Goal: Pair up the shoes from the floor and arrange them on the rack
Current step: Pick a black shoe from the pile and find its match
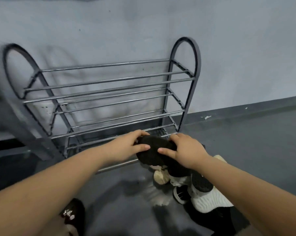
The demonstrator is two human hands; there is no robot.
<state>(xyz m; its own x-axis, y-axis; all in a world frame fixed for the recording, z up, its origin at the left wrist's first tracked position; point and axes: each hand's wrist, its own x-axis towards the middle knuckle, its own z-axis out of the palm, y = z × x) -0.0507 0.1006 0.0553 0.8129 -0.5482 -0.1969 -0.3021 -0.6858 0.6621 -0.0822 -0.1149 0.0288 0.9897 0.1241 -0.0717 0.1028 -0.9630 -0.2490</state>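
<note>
Before the rack's (pixel 109 92) bottom bars, left hand (pixel 126 143) and right hand (pixel 186 149) clasp a dark shoe (pixel 154 145) with curled fingers; it looks soft and light, best held by its sides.

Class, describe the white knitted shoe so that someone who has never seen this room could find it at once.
Start at the metal shoe rack against the wall, then look down to the pile of shoes on the grey floor in front of its right end. The white knitted shoe lies at the near right of that pile. Its ribbed white fabric sets it apart from the dark, fuzzy shoes around it.

Black fuzzy shoe (pixel 154 147) before rack (pixel 109 92)
</note>
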